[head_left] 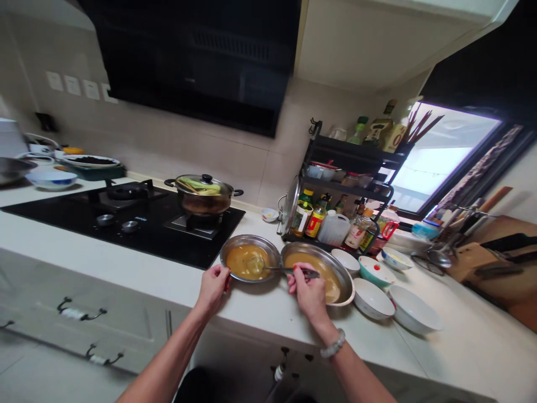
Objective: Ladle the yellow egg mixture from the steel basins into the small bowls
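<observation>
Two steel bowls of brownish soup stand side by side on the counter. My left hand (215, 286) is closed on the near left rim of the left bowl (227, 249). In my right hand (308, 288) is the dark handle of a ladle (257, 266), whose head dips into the soup of that left bowl. The ladle's handle crosses above the right bowl (349, 291), and my right hand hangs over that bowl's soup. Pale pieces float in both soups.
A lidded pot (204, 196) stands on the black gas hob (184, 246). Behind the bowls is a black rack (348, 187) with bottles. Several small bowls, one a white bowl (413, 308), sit to the right, with a knife block (467, 263) beyond them.
</observation>
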The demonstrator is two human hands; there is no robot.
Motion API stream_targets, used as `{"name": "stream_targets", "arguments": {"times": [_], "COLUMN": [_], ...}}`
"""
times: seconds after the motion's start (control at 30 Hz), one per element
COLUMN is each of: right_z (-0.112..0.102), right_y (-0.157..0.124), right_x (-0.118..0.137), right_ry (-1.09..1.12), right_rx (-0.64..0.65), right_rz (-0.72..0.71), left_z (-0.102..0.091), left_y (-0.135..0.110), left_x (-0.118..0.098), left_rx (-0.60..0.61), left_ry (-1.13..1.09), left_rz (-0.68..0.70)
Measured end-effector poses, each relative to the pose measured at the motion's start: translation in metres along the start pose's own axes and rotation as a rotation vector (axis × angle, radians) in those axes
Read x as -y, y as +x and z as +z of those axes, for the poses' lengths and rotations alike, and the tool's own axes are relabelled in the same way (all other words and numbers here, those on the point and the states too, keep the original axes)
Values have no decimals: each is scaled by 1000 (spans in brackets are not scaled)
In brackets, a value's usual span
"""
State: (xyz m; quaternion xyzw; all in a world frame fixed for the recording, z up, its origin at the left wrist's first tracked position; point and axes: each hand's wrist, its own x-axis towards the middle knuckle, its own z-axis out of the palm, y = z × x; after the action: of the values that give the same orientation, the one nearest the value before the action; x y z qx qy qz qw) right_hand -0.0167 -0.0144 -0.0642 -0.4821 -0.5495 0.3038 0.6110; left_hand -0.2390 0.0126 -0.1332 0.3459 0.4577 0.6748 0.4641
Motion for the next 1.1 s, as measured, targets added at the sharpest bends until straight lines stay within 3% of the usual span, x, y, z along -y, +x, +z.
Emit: {"name": "stream_targets", "arguments": {"times": [0.17, 0.37, 0.5, 0.63, 0.9, 1.1], "right_z": [-2, -9, -28, -60, -122, -139], "right_y": [9, 13, 19, 26, 22, -6], "right_x": [4, 20, 29, 35, 34, 22], "right_ry": [212, 312, 335, 315, -8, -390], "right_rx": [-131, -202, -246, -306, -395, -167], "right_rz": [120, 151, 113, 89, -84, -383], "left_z": [0, 2, 1, 0, -3, -3], "left_y": [-1, -2, -1, 0, 0, 1], "left_x": [-2, -4, -3, -1, 0, 0], "left_rx": [0, 4, 8, 6, 16, 14], "left_ry": [5, 9, 10, 27, 20, 36], "left_rz": [-6, 2, -2, 7, 4, 12]}}
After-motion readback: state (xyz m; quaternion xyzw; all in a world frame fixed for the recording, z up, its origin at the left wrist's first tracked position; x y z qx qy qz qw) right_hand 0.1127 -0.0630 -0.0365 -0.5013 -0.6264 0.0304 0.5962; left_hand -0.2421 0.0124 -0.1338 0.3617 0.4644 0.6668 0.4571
